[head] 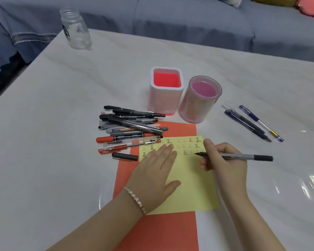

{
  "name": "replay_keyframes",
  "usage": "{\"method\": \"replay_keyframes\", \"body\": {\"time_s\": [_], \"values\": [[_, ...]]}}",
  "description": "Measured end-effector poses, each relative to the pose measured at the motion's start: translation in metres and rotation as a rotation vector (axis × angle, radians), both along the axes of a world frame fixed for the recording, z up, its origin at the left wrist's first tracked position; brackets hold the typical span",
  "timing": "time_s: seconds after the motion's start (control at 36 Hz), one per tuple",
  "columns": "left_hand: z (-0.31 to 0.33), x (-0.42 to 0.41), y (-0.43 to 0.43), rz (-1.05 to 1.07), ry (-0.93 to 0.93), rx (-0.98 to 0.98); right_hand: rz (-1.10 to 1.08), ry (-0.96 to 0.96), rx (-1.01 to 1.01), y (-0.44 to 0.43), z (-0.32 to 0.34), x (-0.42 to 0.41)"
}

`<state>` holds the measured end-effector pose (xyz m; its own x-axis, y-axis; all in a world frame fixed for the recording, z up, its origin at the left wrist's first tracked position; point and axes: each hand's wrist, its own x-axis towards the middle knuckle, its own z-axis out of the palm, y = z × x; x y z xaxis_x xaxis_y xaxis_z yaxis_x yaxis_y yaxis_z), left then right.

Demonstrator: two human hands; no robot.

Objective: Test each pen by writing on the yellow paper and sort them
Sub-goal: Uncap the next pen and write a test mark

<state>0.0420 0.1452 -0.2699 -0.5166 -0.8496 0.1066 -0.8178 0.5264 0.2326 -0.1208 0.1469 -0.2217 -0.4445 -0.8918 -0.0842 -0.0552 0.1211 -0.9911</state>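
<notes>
**A:** So the right hand [223, 160] is gripping a grey pen [243, 157], tip touching the yellow paper [190, 182] at the end of the third row of marks. Tips for this bit?

**B:** Left hand [156, 165] lies flat and open on the sheet, holding nothing, which should stop it sliding on the red paper [159, 230]. I'd write one clean mark in the blank spot, light pressure, then check the ink. Its cap [125, 156] sits just left of the paper, near the pile [130, 127]. Three pens [252, 124] lie off right; both cups [183, 95] look empty.
</notes>
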Motion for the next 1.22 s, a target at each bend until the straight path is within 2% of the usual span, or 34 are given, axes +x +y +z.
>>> {"method": "replay_keyframes", "body": {"time_s": [0.14, 0.5, 1.22], "values": [[-0.011, 0.004, -0.006, 0.019, -0.037, 0.094, -0.043, 0.068, -0.005, -0.008, -0.011, 0.009], [-0.016, 0.003, -0.006, 0.037, 0.109, 0.018, -0.071, 0.258, -0.043, -0.023, -0.046, 0.025], [-0.016, 0.002, -0.005, 0.062, 0.178, 0.055, -0.03, 0.309, -0.095, -0.026, -0.055, 0.025]]}}
